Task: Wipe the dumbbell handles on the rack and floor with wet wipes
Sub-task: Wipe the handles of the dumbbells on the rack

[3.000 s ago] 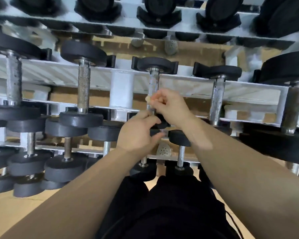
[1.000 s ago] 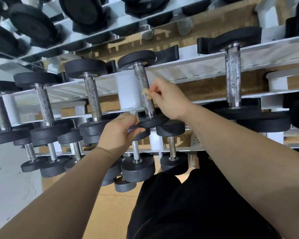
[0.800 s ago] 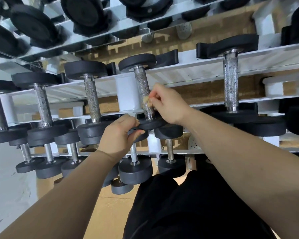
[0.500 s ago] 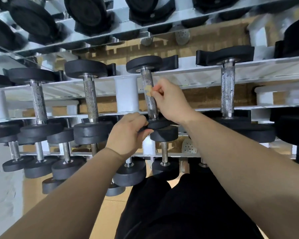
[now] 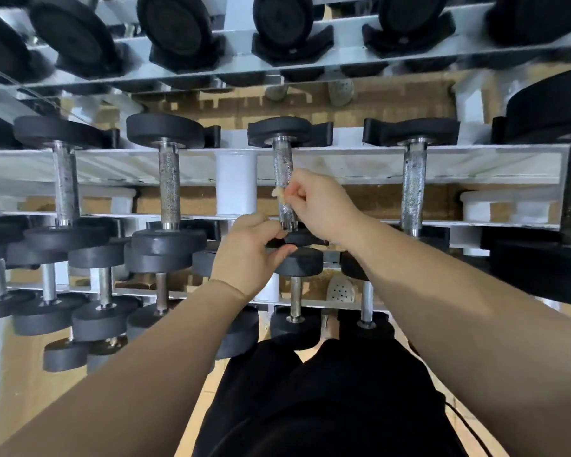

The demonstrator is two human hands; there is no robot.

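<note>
Rack (image 5: 343, 163), white, three tiers in view, each loaded with black-headed dumbbells. On the middle tier, the centre dumbbell's knurled handle (image 5: 283, 166) spans the two rails at 12 o'clock of both hands. The right hand (image 5: 323, 202) pinches a small crumpled wet wipe (image 5: 278, 193) between thumb and fingertips and holds it against the middle of that handle. The left hand (image 5: 248, 255) is curled round the near head (image 5: 305, 239) of the same dumbbell, thumb under its rim. A left neighbour dumbbell (image 5: 168, 189) sits at 9 o'clock of this handle and a right neighbour dumbbell (image 5: 414, 183) at 3 o'clock, both apart from the hands. The top tier, at 12 o'clock, holds larger dumbbells (image 5: 281, 24) seen end-on. The bottom tier, at 6 o'clock, holds smaller dumbbells (image 5: 295, 293), partly hidden behind the forearms.
</note>
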